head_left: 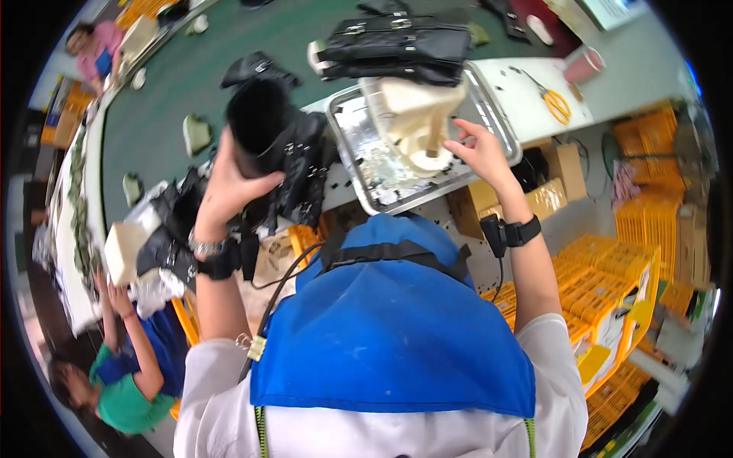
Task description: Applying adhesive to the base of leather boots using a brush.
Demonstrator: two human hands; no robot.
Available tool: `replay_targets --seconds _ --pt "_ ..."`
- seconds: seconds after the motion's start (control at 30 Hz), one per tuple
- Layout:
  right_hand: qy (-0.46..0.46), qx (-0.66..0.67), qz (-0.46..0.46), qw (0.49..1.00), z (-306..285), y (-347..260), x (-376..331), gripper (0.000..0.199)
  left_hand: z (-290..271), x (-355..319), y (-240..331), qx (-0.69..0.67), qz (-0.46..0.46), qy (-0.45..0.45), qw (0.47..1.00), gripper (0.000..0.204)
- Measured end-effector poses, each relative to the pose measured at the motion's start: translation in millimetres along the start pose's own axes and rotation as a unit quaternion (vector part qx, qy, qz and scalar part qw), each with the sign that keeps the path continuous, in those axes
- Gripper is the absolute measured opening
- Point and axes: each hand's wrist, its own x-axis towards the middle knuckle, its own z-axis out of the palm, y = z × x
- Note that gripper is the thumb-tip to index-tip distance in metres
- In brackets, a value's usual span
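Observation:
My left hand [231,183] is wrapped round the shaft of a black boot [263,126], whose dark opening faces up. Beside it lies another black piece with straps and buckles [304,172]. My right hand [485,155] is raised over the metal tray [508,130], thumb and fingers apart. Its fingertips are close to a brown stick-like handle [436,131] that stands in a cream plastic container [416,99]; no grip on it shows. Black buckled boot uppers [397,44] lie across the container's far end.
Yellow-handled scissors [556,105] and a pink cup [585,66] are on the table at right. Pale green shoe-shaped pieces [196,135] lie on the green belt [164,103]. Yellow crates [595,286] stack at right. A co-worker in green [134,389] works at lower left.

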Motion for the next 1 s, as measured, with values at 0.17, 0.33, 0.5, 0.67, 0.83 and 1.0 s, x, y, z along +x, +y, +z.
replay_targets --seconds 0.17,0.33,0.5,0.67,0.83,1.0 --pt "0.02 -0.034 -0.044 0.998 19.5 -0.7 13.9 0.038 11.9 13.3 9.9 0.053 0.01 -0.073 0.996 0.101" --pt "0.003 0.019 -0.014 1.0 25.4 5.2 20.7 0.027 16.8 19.1 12.9 -0.021 0.034 -0.087 0.995 0.104" --pt "0.008 0.016 -0.005 1.0 15.5 -6.8 9.1 0.023 7.8 12.2 4.1 -0.052 0.037 -0.084 0.994 0.102" --pt "0.015 0.056 -0.005 0.998 11.4 9.5 -3.0 0.024 0.2 9.7 -7.6 -0.091 0.053 -0.102 0.989 0.097" --pt "0.029 0.084 0.025 0.996 1.0 28.9 -9.2 0.024 -3.5 22.7 -8.7 -0.111 0.036 -0.228 0.967 0.09" --pt "0.039 0.088 0.046 0.994 -9.0 22.8 -9.7 0.024 0.3 33.0 -9.3 -0.157 0.004 -0.329 0.931 0.084"
